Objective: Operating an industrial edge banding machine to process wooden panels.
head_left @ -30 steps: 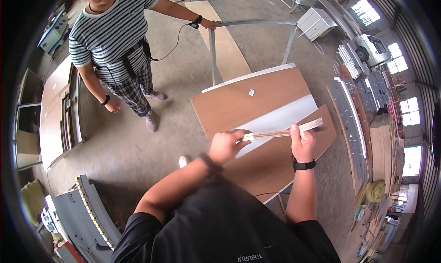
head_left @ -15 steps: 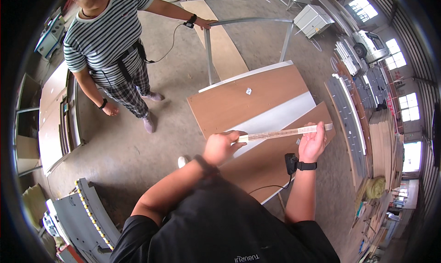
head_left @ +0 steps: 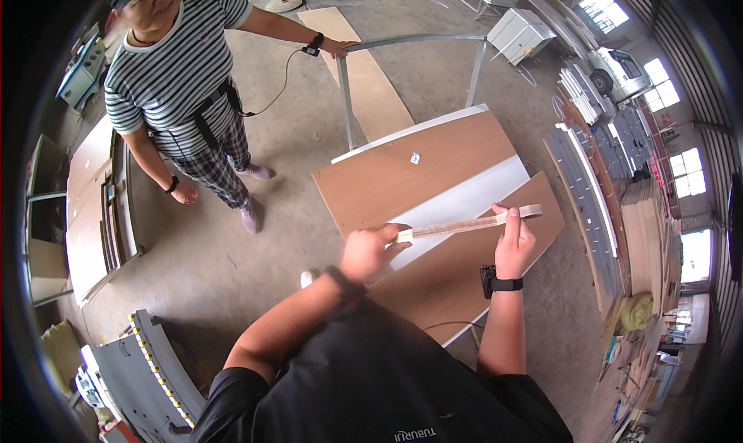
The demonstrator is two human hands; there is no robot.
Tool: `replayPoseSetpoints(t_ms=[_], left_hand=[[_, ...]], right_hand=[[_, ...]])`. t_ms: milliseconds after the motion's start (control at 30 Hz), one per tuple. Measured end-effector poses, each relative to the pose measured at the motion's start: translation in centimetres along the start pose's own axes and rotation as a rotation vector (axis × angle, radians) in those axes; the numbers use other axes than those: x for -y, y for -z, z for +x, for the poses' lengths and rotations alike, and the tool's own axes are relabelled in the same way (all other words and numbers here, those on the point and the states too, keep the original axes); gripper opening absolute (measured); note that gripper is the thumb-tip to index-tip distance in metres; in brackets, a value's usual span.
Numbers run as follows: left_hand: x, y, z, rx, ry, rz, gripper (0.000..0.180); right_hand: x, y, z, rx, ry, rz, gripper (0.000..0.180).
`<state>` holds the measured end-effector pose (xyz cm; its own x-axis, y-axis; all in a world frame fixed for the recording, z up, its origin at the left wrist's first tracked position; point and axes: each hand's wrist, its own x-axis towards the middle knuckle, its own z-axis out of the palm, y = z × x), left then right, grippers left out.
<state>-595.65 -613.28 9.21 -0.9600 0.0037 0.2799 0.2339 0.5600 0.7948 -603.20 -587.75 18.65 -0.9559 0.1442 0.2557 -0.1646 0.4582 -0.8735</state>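
My left hand (head_left: 368, 253) is closed on the left end of a long narrow strip (head_left: 453, 227), pale at its ends and streaked brown along the middle. The strip stretches nearly level to my right hand (head_left: 515, 246), whose fingers pinch it near the other end. A short curled piece sticks out past those fingers. I cannot make out its exact kind. Beneath it lie a brown panel (head_left: 379, 176) with a small white label, a white strip of surface (head_left: 464, 191) and a second brown panel (head_left: 437, 288).
Across the panels, a co-worker in a striped shirt (head_left: 174, 71) rests one hand (head_left: 337, 47) on a grey metal frame (head_left: 418, 38). Stacked boards (head_left: 646, 234) stand along the right. White panels (head_left: 89, 203) lean at left, above a grey metal piece (head_left: 151, 366).
My right hand has shifted slightly left along the strip, and more of its curled end now shows past the fingers. My left hand keeps its hold.
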Motion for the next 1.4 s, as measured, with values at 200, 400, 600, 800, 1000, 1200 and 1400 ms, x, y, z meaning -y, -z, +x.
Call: replayPoseSetpoints(t_ms=[200,400,600,800,1000,1200,1400], left_hand=[[-0.4,0.2,-0.3,-0.005,0.008,-0.02,0.025],[-0.4,0.2,0.0,0.004,0.004,-0.043,0.025],[-0.8,0.4,0.1,0.024,0.038,-0.024,0.025],[-0.5,0.2,0.1,0.034,0.025,-0.077,0.025],[-0.4,0.0,-0.4,0.047,0.031,-0.066,0.027],[0.3,-0.5,-0.8,0.078,0.029,-0.032,0.028],[0.5,-0.4,-0.8,0.086,0.049,-0.042,0.026]], right_hand=[[0.1,1.0,1.0,-0.083,-0.072,0.263,0.044],[-0.7,2.4,1.9,-0.12,-0.161,0.514,0.041],[-0.4,2.6,1.0,-0.001,0.194,-0.094,0.031],[-0.4,2.2,1.5,0.029,0.329,-0.267,0.022],[-0.3,3.0,1.8,-0.014,-0.015,0.058,0.035],[-2.5,5.1,2.8,-0.106,-0.102,0.302,0.037],[-0.4,4.6,2.3,-0.113,-0.107,0.286,0.032]])
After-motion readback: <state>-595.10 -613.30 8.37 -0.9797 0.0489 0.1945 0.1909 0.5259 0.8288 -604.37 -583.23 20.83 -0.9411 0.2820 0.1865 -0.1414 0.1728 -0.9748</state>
